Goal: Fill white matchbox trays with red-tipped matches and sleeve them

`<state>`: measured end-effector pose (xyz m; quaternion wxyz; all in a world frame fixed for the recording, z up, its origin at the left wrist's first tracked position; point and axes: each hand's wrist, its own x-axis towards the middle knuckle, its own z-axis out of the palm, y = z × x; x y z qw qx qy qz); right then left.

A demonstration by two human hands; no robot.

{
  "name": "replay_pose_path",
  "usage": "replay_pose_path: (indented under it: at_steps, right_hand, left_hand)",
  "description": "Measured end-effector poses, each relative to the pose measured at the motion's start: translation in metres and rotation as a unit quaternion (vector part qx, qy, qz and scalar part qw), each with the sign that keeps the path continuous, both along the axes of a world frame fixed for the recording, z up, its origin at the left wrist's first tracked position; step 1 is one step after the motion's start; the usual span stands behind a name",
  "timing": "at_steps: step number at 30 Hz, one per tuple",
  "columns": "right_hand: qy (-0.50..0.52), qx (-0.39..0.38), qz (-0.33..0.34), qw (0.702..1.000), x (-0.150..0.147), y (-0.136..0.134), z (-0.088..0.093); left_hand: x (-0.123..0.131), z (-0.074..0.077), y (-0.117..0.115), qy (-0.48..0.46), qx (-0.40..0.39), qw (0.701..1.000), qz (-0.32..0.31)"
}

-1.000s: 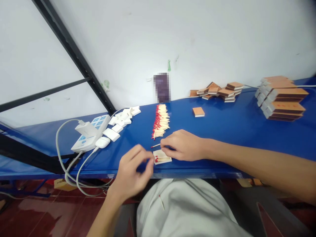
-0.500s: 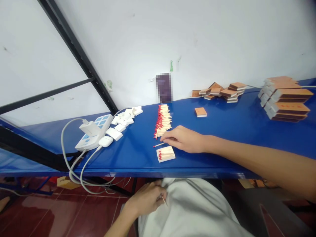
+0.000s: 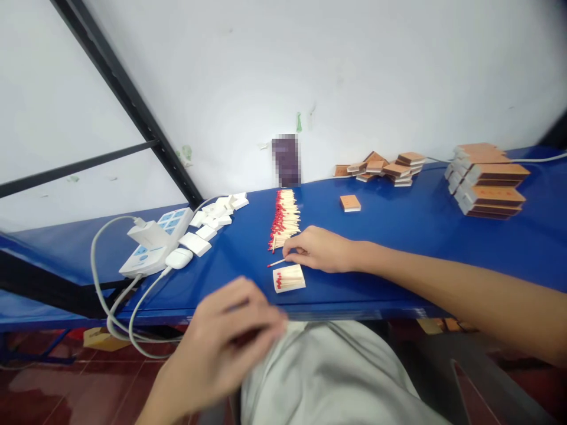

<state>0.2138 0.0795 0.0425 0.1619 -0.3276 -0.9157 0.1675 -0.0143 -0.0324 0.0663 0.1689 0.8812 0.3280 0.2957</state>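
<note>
My right hand (image 3: 315, 248) is closed in a pinch on the pale end of a matchstick (image 3: 276, 263), whose red head points left, low over the blue table. Just in front of it lies a small white matchbox tray (image 3: 290, 287) holding several matches with their red heads to the left. Behind the hand, a long pile of red-headed matches (image 3: 287, 219) stretches toward the wall. My left hand (image 3: 233, 342) is raised in front of the table edge, left of the tray. Motion blurs its curled fingers, so what they hold cannot be made out.
White empty trays (image 3: 217, 213) lie in a heap at left, beside a power strip (image 3: 156, 248) with cables. One matchbox (image 3: 350, 203) lies alone at right. Further back are a loose heap of matchboxes (image 3: 397, 170) and a stack of them (image 3: 496, 177). A dark pixelated patch (image 3: 287, 160) is by the wall.
My left hand has risen from the lap toward the table edge; earlier it held a thin, pale stick. My right hand stays near the match pile, pinching the match. The view has shifted slightly.
</note>
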Motion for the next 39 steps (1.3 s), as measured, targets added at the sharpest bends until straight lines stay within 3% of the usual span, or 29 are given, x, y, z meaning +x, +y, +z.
replay_pose_path:
  at_steps: [2, 4, 8, 13, 20, 30, 35, 39]
  right_hand:
    - [-0.025, 0.014, -0.010, 1.000, 0.000, -0.001, 0.000]
    - [-0.053, 0.027, -0.015, 0.998, 0.001, -0.002, 0.000]
    - [-0.087, 0.052, -0.038, 0.994, 0.008, -0.002, 0.001]
    - [-0.065, 0.066, -0.056, 0.994, 0.011, -0.006, 0.007]
    - [-0.048, 0.036, -0.036, 0.998, 0.012, -0.007, 0.011]
    - [-0.040, -0.009, 0.049, 0.998, 0.011, -0.016, 0.014]
    - [-0.034, 0.048, 0.043, 0.997, 0.010, -0.015, 0.010]
    - [-0.019, 0.111, -0.033, 0.993, 0.009, -0.013, 0.007]
  left_hand:
    - [0.006, -0.007, 0.022, 0.003, 0.054, 0.996, 0.065]
    - [0.011, -0.020, 0.038, 0.032, 0.069, 0.993, 0.087]
    - [0.015, -0.038, 0.045, 0.046, 0.067, 0.991, 0.105]
    - [0.015, -0.037, 0.040, 0.087, 0.033, 0.991, 0.096]
    - [0.014, -0.043, 0.044, 0.065, 0.010, 0.983, 0.174]
    - [0.014, -0.041, 0.045, 0.055, -0.003, 0.982, 0.180]
    - [0.014, -0.040, 0.043, 0.058, 0.016, 0.987, 0.150]
    - [0.014, -0.038, 0.044, 0.062, 0.017, 0.989, 0.134]
